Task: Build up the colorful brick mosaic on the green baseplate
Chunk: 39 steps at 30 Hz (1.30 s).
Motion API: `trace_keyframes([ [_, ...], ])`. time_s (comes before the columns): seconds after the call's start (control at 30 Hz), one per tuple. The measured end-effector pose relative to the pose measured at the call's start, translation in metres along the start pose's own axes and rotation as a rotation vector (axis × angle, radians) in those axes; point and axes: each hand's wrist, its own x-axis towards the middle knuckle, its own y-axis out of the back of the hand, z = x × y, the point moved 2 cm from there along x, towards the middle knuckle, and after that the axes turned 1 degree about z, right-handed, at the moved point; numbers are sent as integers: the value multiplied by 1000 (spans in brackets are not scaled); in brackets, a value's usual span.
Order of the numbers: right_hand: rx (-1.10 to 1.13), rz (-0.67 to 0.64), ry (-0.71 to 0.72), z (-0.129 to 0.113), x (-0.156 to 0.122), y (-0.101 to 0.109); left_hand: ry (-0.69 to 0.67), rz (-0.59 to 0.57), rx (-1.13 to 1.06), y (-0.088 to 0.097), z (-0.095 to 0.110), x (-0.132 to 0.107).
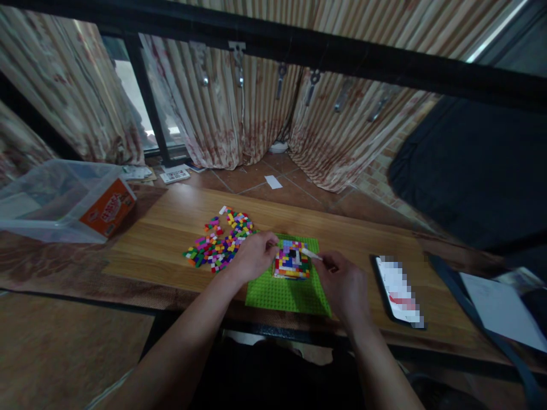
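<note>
So the person's got a green baseplate point(282, 293) sitting on the wooden table point(171, 228), with a small multicolour brick build point(292, 263) stacked near its far edge. The left hand point(254, 256) is curled up against the left side of that build, but you can't really tell if it's gripping anything. The right hand point(342, 285) pinches a thin white stick point(310, 254) that points at the build's top. The pile of loose bricks point(220, 242) is just left of the baseplate, a phone point(397, 290) lies to the right, and a clear plastic tub point(64, 199) is off at far left.
</note>
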Motion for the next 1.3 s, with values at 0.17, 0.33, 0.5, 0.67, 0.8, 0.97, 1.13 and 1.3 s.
trace_keyframes([
  [0.17, 83, 8, 100, -17, -7, -15, 9, 4, 13, 1, 0, -1],
  [0.33, 56, -10, 194, -21, -11, -31, 31, -16, 8, 0, -5, -1],
  [0.5, 63, 1, 293, -16, -7, -38, 26, -22, 0, -1, -9, -1],
  [0.67, 103, -14, 289, -14, 1, -40, 26, -43, -28, 0, -8, -3],
  [0.8, 151, -45, 241, -11, 4, -40, 35, -61, -75, 0, -7, -3],
  [0.97, 187, -75, 156, -3, 7, -40, 32, -72, -51, -1, -3, -5],
  [1.13, 202, -70, 100, 3, 9, -39, 14, -60, 18, -3, 0, -8],
  [1.3, 188, -75, 115, 3, 9, -39, -47, -30, 41, -3, 0, -10],
])
